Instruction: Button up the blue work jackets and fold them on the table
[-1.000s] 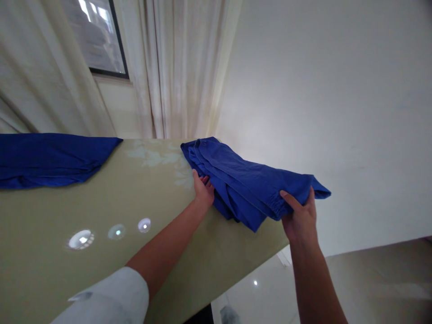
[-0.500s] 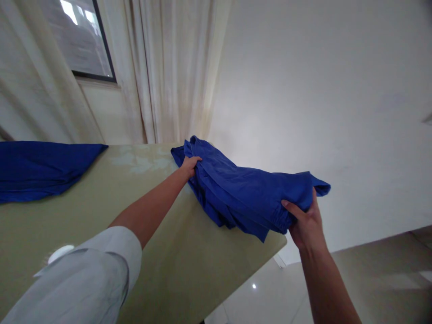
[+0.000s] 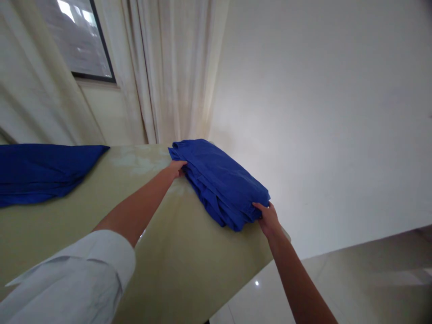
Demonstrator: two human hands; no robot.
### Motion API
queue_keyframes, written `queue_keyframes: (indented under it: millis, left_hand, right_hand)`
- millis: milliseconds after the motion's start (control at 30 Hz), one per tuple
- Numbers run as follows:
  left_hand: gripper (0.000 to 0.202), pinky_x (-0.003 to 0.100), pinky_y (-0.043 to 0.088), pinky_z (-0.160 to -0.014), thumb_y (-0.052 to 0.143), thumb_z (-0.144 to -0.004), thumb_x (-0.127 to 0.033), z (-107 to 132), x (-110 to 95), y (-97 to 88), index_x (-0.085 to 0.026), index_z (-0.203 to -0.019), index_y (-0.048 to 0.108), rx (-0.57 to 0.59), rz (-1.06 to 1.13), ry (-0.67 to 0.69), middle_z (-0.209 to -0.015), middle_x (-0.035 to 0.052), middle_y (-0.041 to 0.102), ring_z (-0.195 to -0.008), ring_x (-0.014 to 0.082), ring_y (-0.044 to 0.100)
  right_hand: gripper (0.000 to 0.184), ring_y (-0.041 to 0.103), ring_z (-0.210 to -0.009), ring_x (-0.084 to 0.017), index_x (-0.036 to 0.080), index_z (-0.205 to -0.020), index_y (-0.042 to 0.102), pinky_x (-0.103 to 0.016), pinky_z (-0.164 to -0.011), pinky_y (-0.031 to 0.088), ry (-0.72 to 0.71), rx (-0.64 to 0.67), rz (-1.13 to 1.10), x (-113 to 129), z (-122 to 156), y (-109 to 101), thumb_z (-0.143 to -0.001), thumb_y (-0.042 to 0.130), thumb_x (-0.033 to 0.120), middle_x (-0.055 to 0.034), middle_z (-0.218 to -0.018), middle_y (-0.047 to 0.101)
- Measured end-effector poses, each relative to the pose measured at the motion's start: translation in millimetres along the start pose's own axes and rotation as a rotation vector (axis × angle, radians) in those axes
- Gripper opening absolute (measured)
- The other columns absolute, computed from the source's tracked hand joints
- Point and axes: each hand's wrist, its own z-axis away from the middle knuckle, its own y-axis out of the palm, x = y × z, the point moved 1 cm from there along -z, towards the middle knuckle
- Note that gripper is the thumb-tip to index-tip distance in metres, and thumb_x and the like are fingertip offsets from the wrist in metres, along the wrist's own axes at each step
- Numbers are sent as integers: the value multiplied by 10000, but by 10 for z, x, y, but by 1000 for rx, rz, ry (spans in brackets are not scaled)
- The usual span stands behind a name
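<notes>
A folded blue garment (image 3: pixel 219 177) lies in a compact stack near the right end of a pale green table (image 3: pixel 175 252). My left hand (image 3: pixel 176 168) rests against the garment's far left edge, its fingers curled onto the cloth. At the near right corner of the stack my right hand (image 3: pixel 266 218) grips the folded layers between thumb and fingers. My left forearm stretches across the table from a white sleeve (image 3: pixel 70 279).
A second blue garment (image 3: pixel 40 171) lies spread at the table's left end. Cream curtains (image 3: pixel 168 67) and a window (image 3: pixel 81 40) stand behind the table. A white wall and glossy floor (image 3: pixel 354 279) lie to the right, past the table's edge.
The garment's right part hung off the table in my right hand; it now lies folded onto the stack. My right hand moved left to the stack's corner. My left hand shifted to the far edge.
</notes>
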Motion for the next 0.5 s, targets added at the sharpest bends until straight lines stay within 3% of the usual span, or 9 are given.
queue_keyframes:
  millis: [67,133,167,233,300,367,433,500]
  left_hand:
    - [399,499,581,-968,704,-973,-365,73,58,-272,-172,-1314,630,-39,-183,-5,-1332,144,639,-1167,282,646]
    - [432,530,518,-1049,785,-890,-282,153,13,-654,-162,-1279,641,-91,-334,56,-1360,191,625,-1271,345,594]
    - [470,540,454,-1119,816,-839,-232,195,-39,-895,-167,-1272,644,-123,-383,97,-1414,206,595,-1363,376,525]
    - [566,537,274,-1248,823,-789,-192,292,-177,-1471,-192,-1320,626,-218,-535,242,-1579,190,469,-1532,398,316]
    - [681,541,110,-1298,784,-806,-220,408,-314,-2119,-222,-1445,549,-363,-831,431,-1713,142,289,-1603,382,133]
    - [782,587,42,-1288,753,-837,-307,538,-403,-2753,-226,-1550,444,-528,-1169,511,-1762,135,157,-1613,394,63]
    - [851,646,79,-1254,741,-848,-457,662,-426,-3287,-214,-1588,397,-635,-1320,377,-1762,168,130,-1600,445,68]
    - [834,667,142,-1222,693,-863,-588,764,-412,-3643,-207,-1563,447,-650,-1291,225,-1737,198,208,-1575,486,128]
  right_hand:
    - [1054,653,-1227,-339,226,-1535,375,-496,-980,600,-139,-151,186,-52,78,-61,-624,821,512,-157,-1432,603]
    - [1069,525,-1391,-359,197,-1601,309,-540,-1122,495,-431,-258,406,-42,227,-60,-726,759,616,-196,-1558,472]
    - [1025,454,-1452,-369,191,-1604,333,-566,-1177,428,-595,-250,520,-37,318,-22,-776,725,651,-202,-1595,426]
    - [921,338,-1528,-397,222,-1578,432,-640,-1230,302,-841,-99,752,-69,497,116,-833,686,699,-189,-1644,376]
    - [853,279,-1553,-438,299,-1542,511,-747,-1212,206,-909,113,987,-170,628,291,-829,692,730,-153,-1671,362]
    - [820,257,-1555,-478,353,-1535,529,-835,-1157,157,-873,223,1172,-306,684,453,-828,692,736,-136,-1683,355]
    - [747,259,-1549,-494,365,-1534,537,-870,-1119,153,-839,222,1274,-425,662,586,-878,640,706,-137,-1680,364]
    - [659,273,-1544,-490,349,-1520,562,-865,-1112,178,-839,173,1303,-492,582,704,-934,571,651,-143,-1679,366]
